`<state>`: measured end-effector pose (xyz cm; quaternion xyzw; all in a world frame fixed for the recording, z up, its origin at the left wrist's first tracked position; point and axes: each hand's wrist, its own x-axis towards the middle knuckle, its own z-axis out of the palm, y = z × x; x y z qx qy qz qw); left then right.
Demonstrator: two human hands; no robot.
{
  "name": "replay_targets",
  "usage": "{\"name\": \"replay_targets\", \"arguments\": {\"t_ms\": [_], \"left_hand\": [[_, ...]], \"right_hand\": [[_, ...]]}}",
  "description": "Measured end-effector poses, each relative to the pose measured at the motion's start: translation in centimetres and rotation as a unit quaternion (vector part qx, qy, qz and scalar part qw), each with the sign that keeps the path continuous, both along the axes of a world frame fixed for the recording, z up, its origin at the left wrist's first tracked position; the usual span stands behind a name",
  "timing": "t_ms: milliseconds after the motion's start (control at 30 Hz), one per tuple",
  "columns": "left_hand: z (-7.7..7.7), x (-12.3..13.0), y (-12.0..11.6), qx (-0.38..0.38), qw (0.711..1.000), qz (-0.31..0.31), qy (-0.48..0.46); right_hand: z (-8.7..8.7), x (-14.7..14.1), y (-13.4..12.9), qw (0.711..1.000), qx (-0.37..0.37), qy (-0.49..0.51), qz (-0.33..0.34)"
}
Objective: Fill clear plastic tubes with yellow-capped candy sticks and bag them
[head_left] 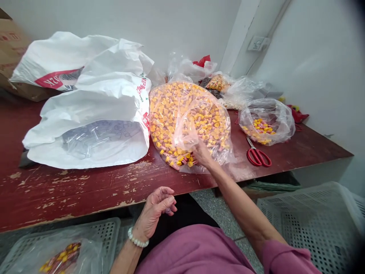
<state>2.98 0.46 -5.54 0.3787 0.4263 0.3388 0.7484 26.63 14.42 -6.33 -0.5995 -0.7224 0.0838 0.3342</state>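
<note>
My right hand (202,154) grips the gathered plastic at the near edge of a large clear bag of yellow-and-red wrapped candies (188,121), which lies flat on a worn red table (71,190). Its fingers are partly hidden by the film. My left hand (155,213) is raised over the table's near edge, away from the bag, with a pearl bracelet on its wrist. Its fingers curl inward, and a small translucent bit may lie by them. Red-handled scissors (258,156) lie to the right of the large bag.
A smaller clear bag of candies (266,121) stands at the right, and a white woven sack (91,114) lies at the left. More bags crowd the back. White plastic crates (310,228) stand below right; a grey crate (94,232) holding a candy bag sits below left.
</note>
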Motion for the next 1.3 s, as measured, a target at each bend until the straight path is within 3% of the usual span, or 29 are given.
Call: {"name": "replay_targets", "arguments": {"t_ms": [200, 400, 567, 733, 833, 933, 1000, 1100, 1167, 1300], "left_hand": [[-0.3, 1.8, 0.8, 0.027, 0.999, -0.04, 0.001], [-0.7, 3.1, 1.2, 0.002, 0.999, -0.042, 0.009], [-0.4, 2.8, 0.8, 0.004, 0.999, -0.031, 0.015], [0.0, 2.8, 0.6, 0.018, 0.999, -0.031, 0.033], [-0.2, 2.8, 0.6, 0.026, 0.998, -0.038, 0.046], [-0.6, 2.8, 0.5, 0.027, 0.997, -0.042, 0.059], [-0.7, 2.8, 0.5, 0.032, 0.996, -0.043, 0.072], [-0.4, 2.9, 0.5, 0.059, 0.994, -0.045, 0.081], [0.0, 3.0, 0.5, 0.078, 0.994, -0.041, 0.071], [0.2, 2.9, 0.3, 0.087, 0.995, -0.012, 0.04]], "right_hand": [[-0.1, 4.5, -3.8, 0.997, 0.013, 0.069, -0.039], [-0.8, 2.1, -7.8, 0.983, -0.008, -0.076, 0.169], [-0.9, 1.2, -8.0, 0.975, -0.035, -0.128, 0.18], [-0.9, 1.7, -7.1, 0.991, -0.015, -0.071, 0.114], [-0.6, 1.3, -6.9, 0.99, -0.021, -0.074, 0.119], [0.4, -0.2, -8.0, 0.996, -0.024, 0.025, 0.085], [1.1, -1.6, -9.5, 0.981, -0.068, 0.152, 0.097], [1.9, -3.4, -11.5, 0.932, -0.153, 0.282, 0.17], [1.9, -4.0, -12.5, 0.926, -0.166, 0.277, 0.196], [2.1, -4.3, -13.4, 0.951, -0.102, 0.154, 0.247]]}}
